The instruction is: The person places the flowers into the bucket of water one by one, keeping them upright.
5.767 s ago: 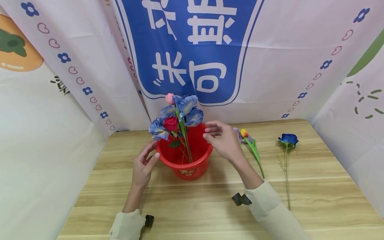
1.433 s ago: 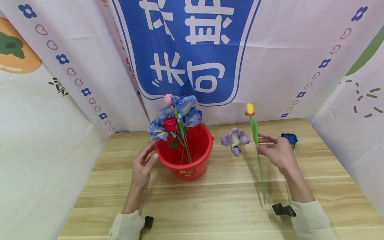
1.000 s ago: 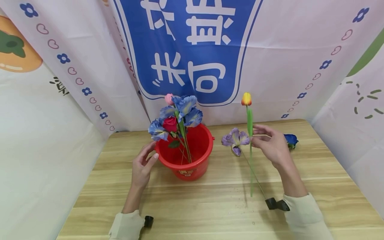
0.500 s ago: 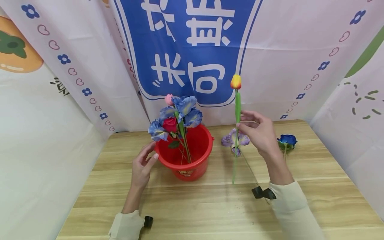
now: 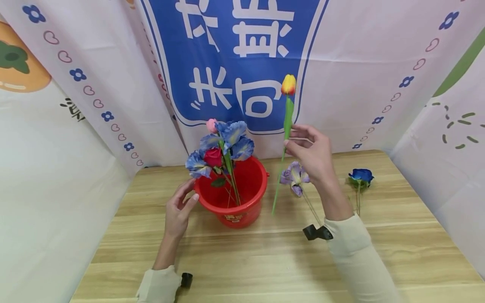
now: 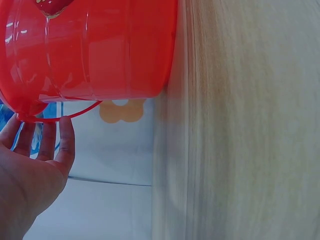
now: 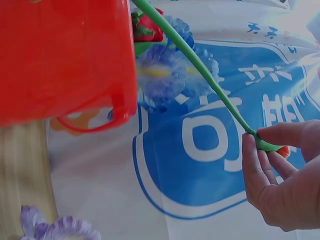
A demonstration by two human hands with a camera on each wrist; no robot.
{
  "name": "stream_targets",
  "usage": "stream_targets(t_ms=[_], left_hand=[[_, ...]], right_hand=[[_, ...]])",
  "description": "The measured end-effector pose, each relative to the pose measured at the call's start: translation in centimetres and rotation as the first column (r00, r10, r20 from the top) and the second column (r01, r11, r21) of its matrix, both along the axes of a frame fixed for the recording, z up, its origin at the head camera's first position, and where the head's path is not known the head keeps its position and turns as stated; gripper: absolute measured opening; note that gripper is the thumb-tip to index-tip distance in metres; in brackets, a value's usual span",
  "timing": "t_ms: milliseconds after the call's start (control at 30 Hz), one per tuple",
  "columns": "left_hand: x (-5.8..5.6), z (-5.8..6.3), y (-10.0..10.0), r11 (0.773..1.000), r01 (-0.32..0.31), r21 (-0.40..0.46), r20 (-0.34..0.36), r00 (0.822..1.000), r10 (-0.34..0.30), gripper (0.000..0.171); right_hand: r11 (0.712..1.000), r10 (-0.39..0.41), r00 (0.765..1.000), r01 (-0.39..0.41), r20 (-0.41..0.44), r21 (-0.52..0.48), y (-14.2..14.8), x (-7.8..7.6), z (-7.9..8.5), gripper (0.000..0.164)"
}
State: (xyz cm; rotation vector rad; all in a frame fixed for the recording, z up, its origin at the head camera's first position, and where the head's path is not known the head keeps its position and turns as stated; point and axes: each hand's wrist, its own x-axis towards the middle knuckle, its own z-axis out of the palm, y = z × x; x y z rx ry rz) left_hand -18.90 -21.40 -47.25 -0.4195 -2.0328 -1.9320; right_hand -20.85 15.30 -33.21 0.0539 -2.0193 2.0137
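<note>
My right hand (image 5: 312,153) pinches a yellow and red tulip (image 5: 289,85) just below its leaf, between thumb and fingertips. The tulip stands nearly upright, its green stem (image 7: 200,67) slanting down to the right of a red bucket (image 5: 242,214). In the right wrist view the stem crosses over the bucket's rim. My left hand (image 5: 179,212) rests against the bucket's left side, fingers loosely extended, fingertips at the rim and thin red handle (image 6: 82,112). Inside the bucket stand blue irises (image 5: 233,134), a red rose (image 5: 213,157) and a pink bud (image 5: 211,125).
A purple iris (image 5: 295,176) lies on the wooden table (image 5: 242,269) right of the bucket, its stem partly hidden by the right wrist camera (image 5: 317,232). Farther right lies a blue rose (image 5: 361,176). A printed cloth (image 5: 341,84) hangs behind the table.
My right hand has left the bucket, taken the tulip from the table, raised it and carried it left toward the bucket. The left hand stays at the bucket's side.
</note>
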Motion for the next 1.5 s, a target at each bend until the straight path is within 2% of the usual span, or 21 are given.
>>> stream_targets(t_ms=[433, 633, 833, 1000, 1267, 1500], left_hand=[[0.0, -0.1, -0.1, 1.000, 0.006, -0.002, -0.007, 1.000, -0.006, 0.046], [-0.1, -0.2, -0.1, 1.000, 0.012, 0.002, -0.005, 1.000, -0.012, 0.046], [-0.1, -0.1, -0.1, 1.000, 0.009, -0.003, -0.004, 1.000, -0.009, 0.046], [0.0, -0.1, -0.1, 1.000, 0.009, -0.001, -0.003, 1.000, -0.009, 0.046], [0.0, -0.1, -0.2, 1.000, 0.005, 0.003, 0.007, 1.000, -0.005, 0.046], [0.0, -0.1, -0.1, 1.000, 0.000, -0.011, 0.011, 1.000, 0.001, 0.046]], right_hand=[[0.997, -0.020, 0.995, 0.012, -0.099, -0.079, -2.9, -1.4, 1.4, 0.046], [0.997, -0.043, 0.991, 0.034, -0.125, -0.072, -3.9, -1.9, 1.4, 0.044], [0.998, -0.047, 0.990, 0.043, -0.132, -0.036, -4.7, -2.3, 0.4, 0.043], [0.999, -0.033, 0.995, 0.033, -0.091, -0.011, -5.3, -2.4, -0.7, 0.041], [0.996, -0.030, 0.997, 0.035, -0.064, 0.076, -5.9, -2.6, -2.9, 0.038], [0.988, -0.039, 0.998, 0.047, -0.055, 0.144, -6.4, -2.7, -4.2, 0.037]])
